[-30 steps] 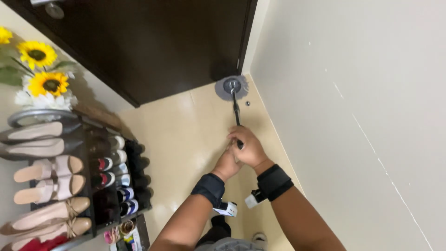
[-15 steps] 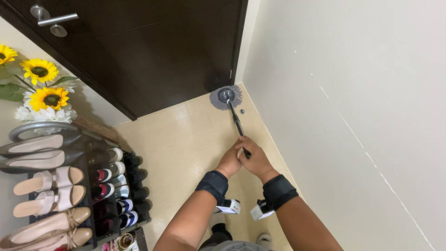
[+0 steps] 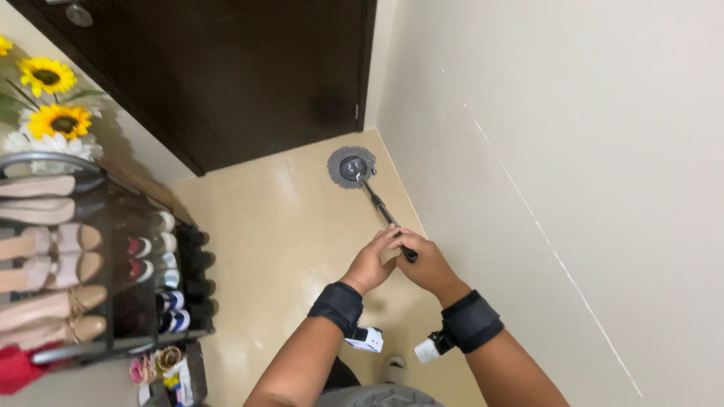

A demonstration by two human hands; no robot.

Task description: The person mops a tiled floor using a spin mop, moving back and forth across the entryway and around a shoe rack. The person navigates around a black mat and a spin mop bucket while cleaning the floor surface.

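Note:
Both hands grip the top end of a black mop handle (image 3: 381, 209). My left hand (image 3: 369, 262) and my right hand (image 3: 424, 262) sit side by side, fingers wrapped on the pole, each wrist in a black band. The pole slants down and away to a round grey mop head (image 3: 351, 166), which lies flat on the cream floor (image 3: 279, 249) in the corner by the dark door and the wall.
A dark brown door (image 3: 226, 68) closes the far side. A cream wall (image 3: 573, 151) runs along the right. On the left stands a metal shoe rack (image 3: 113, 256) with several pairs of shoes, and sunflowers (image 3: 53, 98) on top.
The view has shifted and the mop head now sits slightly out from the corner by the door. Both hands stay closed on the handle.

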